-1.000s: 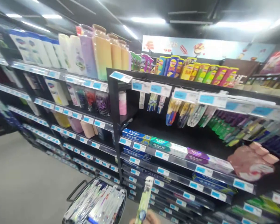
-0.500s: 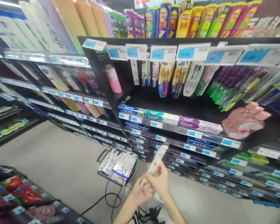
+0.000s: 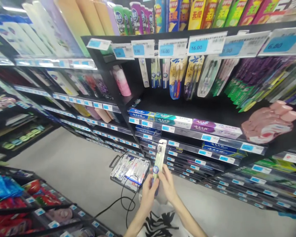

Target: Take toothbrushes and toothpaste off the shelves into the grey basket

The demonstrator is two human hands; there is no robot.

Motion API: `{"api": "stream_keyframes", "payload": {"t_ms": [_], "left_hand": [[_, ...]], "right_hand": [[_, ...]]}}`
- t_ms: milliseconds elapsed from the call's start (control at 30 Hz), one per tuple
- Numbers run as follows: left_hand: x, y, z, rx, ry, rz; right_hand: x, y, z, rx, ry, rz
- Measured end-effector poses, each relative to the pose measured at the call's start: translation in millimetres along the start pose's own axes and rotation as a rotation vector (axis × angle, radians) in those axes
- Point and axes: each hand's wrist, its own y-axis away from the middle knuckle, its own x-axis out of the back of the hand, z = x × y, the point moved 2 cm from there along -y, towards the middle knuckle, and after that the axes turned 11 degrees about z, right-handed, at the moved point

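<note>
A packaged toothbrush (image 3: 159, 157) stands upright in front of me, gripped at its lower end by both hands. My left hand (image 3: 148, 193) closes on it from the left, and my right hand (image 3: 168, 187) from the right. Just beyond them on the floor sits a black wire basket (image 3: 129, 169) full of several toothbrush packs. Above hang rows of toothbrush packs (image 3: 177, 77) under blue price tags (image 3: 167, 49).
Black shelving runs across the view, holding toothpaste boxes (image 3: 162, 117), shampoo bottles (image 3: 69, 24) and crisp tubes (image 3: 194, 13). A pink pack (image 3: 268, 123) juts out at right. A low snack shelf (image 3: 27, 197) stands at lower left. A black cable (image 3: 123, 204) lies on the grey floor.
The view dropped from the shelves to my hands. The toothbrush pack went from tilted right to upright, and both hands shifted slightly up on it.
</note>
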Motion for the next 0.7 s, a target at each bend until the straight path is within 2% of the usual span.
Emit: {"api": "stream_keyframes", "payload": {"t_ms": [100, 233, 300, 367, 500, 633, 700], "left_hand": [[9.6, -5, 8, -0.156, -0.162, 0.098], [27.9, -9, 11, -0.169, -0.174, 0.147], [39.9, -7, 11, -0.173, -0.183, 0.209], [50.6, -4, 8, -0.141, -0.194, 0.205], [65.4, 4, -7, -0.039, -0.153, -0.004], [78.5, 16, -40, 0.089, -0.261, -0.141], [84.3, 23, -55, 0.096, -0.336, -0.172]], "right_hand": [[-9, -1, -2, 0.004, 0.026, -0.075], [-23, 4, -5, 0.036, 0.119, -0.235], [-28, 3, -8, 0.066, 0.185, -0.251], [-32, -5, -14, 0.08, 0.199, -0.238], [-40, -52, -45, 0.105, 0.029, -0.197], [-53, -126, -99, 0.225, -0.084, -0.167], [-61, -160, -127, 0.335, -0.085, -0.132]]}}
